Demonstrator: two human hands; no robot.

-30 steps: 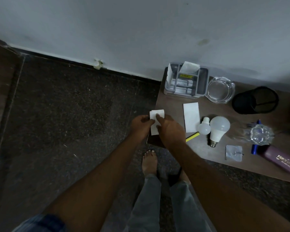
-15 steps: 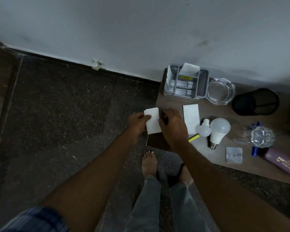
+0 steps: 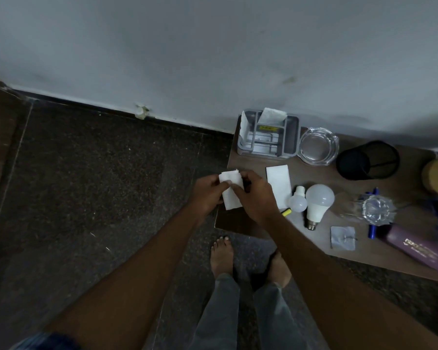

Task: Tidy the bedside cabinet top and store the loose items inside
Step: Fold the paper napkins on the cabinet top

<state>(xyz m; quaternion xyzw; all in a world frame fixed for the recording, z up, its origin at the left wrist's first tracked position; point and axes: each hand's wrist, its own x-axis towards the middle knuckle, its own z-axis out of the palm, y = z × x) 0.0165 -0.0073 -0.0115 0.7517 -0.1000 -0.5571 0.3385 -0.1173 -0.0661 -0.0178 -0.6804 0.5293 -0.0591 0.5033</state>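
A folded white paper (image 3: 232,195) is held over the left corner of the brown cabinet top (image 3: 314,248). My left hand (image 3: 208,195) pinches its left edge and my right hand (image 3: 254,197) grips its right side. Flat on the top beside my right hand lies a second white paper (image 3: 278,185). A small white bulb (image 3: 298,202) and a large white bulb (image 3: 317,204) lie to the right of it. A yellow marker (image 3: 286,212) peeks out from under my right wrist.
At the back against the wall stand a grey organiser tray (image 3: 291,140), a glass ashtray (image 3: 318,149) and a black mesh cup (image 3: 368,160). Crumpled clear plastic (image 3: 376,207), a blue pen (image 3: 372,229), a grey pouch (image 3: 342,237) and a purple box (image 3: 417,248) lie further right. My bare feet (image 3: 221,256) stand on dark floor.
Both hands have shifted the folded paper slightly left and up, off the cabinet's corner, and my fingers have regripped it; the paper looks a little more opened out than a second ago.
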